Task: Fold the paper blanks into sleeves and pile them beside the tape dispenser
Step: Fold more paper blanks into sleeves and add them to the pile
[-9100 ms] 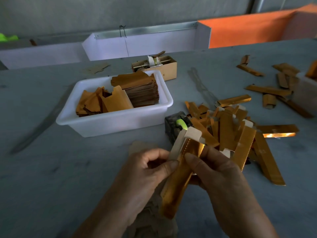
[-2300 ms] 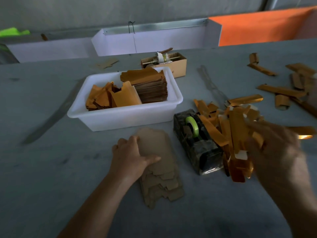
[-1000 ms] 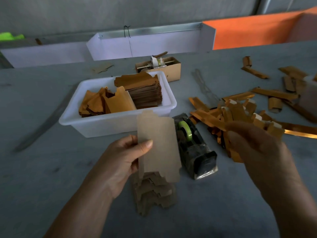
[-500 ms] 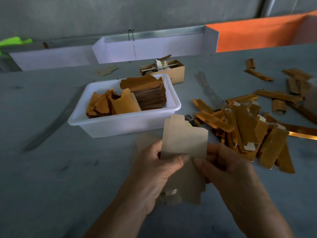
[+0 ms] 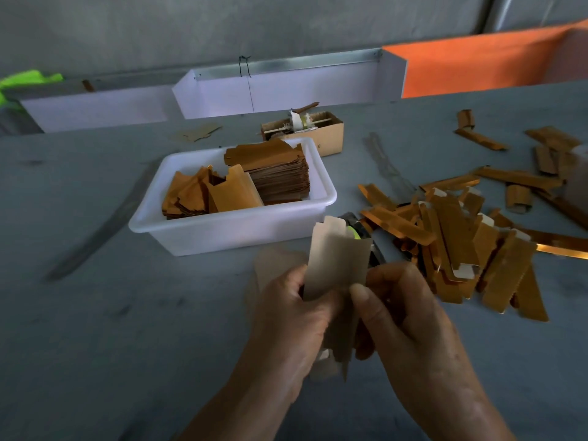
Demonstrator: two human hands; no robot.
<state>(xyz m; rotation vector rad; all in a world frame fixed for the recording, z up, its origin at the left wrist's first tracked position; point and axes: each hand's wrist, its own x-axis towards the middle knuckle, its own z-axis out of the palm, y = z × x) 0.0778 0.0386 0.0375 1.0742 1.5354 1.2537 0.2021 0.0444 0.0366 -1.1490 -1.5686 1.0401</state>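
Paper blank (image 5: 339, 265): light, thin, creases easily; left hand (image 5: 286, 316), right hand (image 5: 410, 316) both pinch lower edges; grip beside fold lines.

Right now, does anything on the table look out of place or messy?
Yes. The folded sleeves lie in a loose, crisscrossed heap right of the tape dispenser, not a neat pile, and several strays are scattered toward the far right edge. One lone blank lies behind the white tub.
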